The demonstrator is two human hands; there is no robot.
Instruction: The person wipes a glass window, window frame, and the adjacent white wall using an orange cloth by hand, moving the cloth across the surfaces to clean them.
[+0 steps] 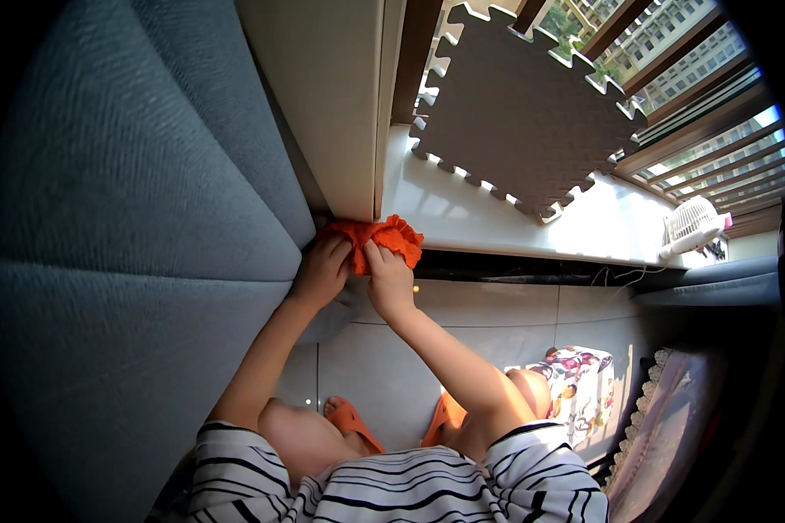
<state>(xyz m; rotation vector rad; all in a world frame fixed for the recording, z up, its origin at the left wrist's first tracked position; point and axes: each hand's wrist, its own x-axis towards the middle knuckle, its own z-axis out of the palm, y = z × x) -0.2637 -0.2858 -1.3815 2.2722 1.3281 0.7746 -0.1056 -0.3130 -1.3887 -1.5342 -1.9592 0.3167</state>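
A crumpled orange-red cloth [396, 237] is bunched at the corner where the white window ledge meets the cream wall edge. My left hand [321, 268] grips its left part, close beside the blue-grey padded furniture. On the right part my right hand [391, 281] has its fingers closed into the folds. Both hands are close together, with a small gap between them. The cloth covers the ledge corner beneath it, and some fingertips are hidden in the fabric.
A dark interlocking foam mat [523, 113] leans on the window ledge [449, 228]. A small white fan [692, 225] with a cord stands farther right. Blue-grey padded furniture [148, 200] fills the left. At the lower right are a floral cloth [584, 383] and a lace-edged pink cover [663, 427].
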